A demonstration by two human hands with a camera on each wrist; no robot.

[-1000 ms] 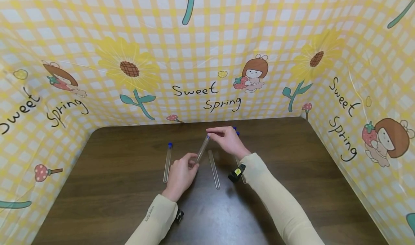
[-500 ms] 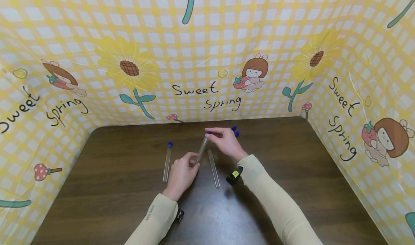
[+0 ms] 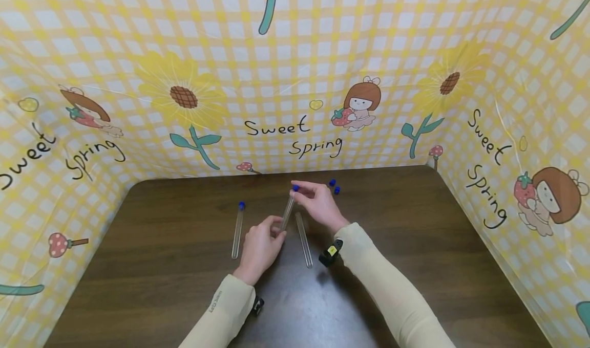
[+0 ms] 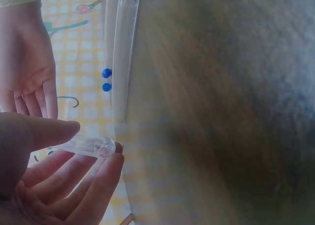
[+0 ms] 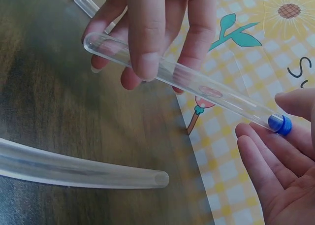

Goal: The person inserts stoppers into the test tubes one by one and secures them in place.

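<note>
A clear test tube (image 3: 288, 214) slants between my hands above the table, its blue cap (image 5: 280, 124) at the upper end. My left hand (image 3: 261, 245) grips it near the rounded bottom, thumb on one side and fingers on the other. At the capped end, my right hand (image 3: 319, 204) has its thumb and fingertips round the cap, which shows between them. To the left lies a capped test tube (image 3: 237, 233). An uncapped test tube (image 3: 303, 240) lies just right of the held one. Two loose blue caps (image 3: 337, 190) sit behind my right hand.
One more test tube (image 4: 110, 23) shows in the left wrist view but is covered by my right wrist in the head view. The dark wooden table (image 3: 152, 245) is enclosed by a yellow checked cloth (image 3: 258, 82) at the back and sides.
The right hand has shifted slightly left, and more of the blue cap shows between its fingers. The two loose caps have come into fuller view. The held tube stays nearly in place.
</note>
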